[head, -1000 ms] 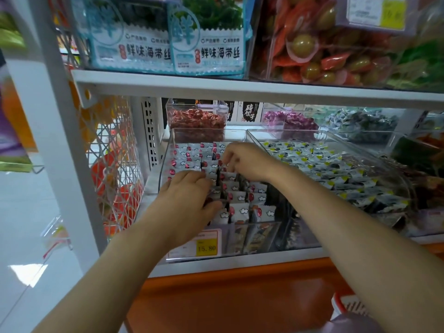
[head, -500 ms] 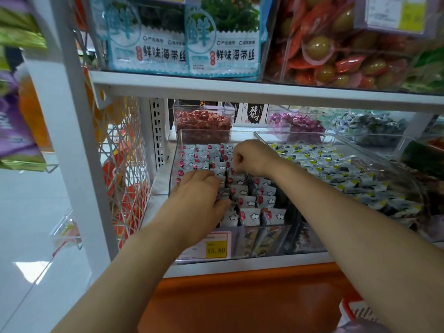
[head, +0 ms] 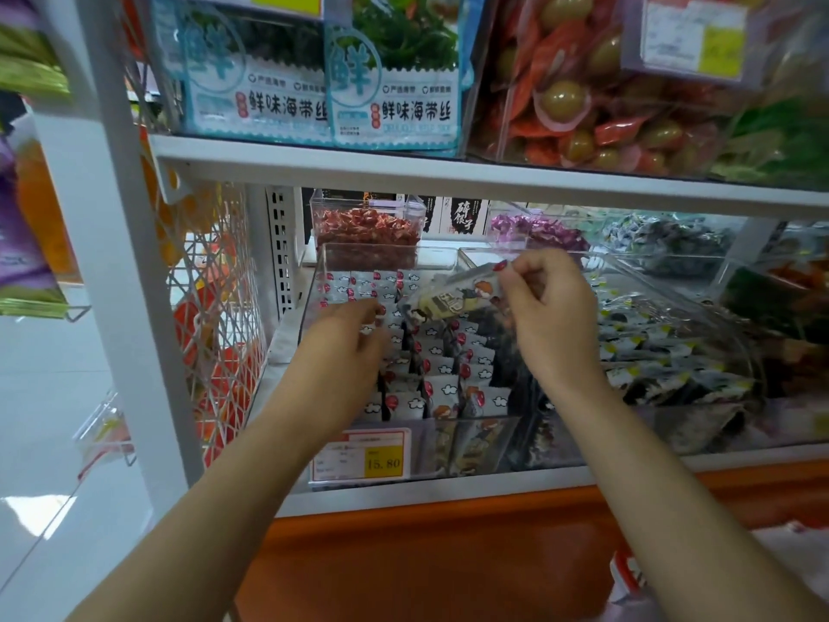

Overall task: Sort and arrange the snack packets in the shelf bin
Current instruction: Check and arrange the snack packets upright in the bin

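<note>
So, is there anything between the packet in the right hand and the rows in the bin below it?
Nothing visible. The packet, pinched by the right hand, hangs in open air above the standing packets in the clear bin. The left hand rests on the left rows, beside that path, not under it.

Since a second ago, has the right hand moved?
Yes. The right hand has lifted off the packet rows and shifted right, toward the right wall of the clear bin, now pinching one snack packet above them.

light: bright, even, soft shadows | glare: floor (head: 33, 505) lower left | blur: left hand (head: 345, 338) | edges: bowed, soft
</note>
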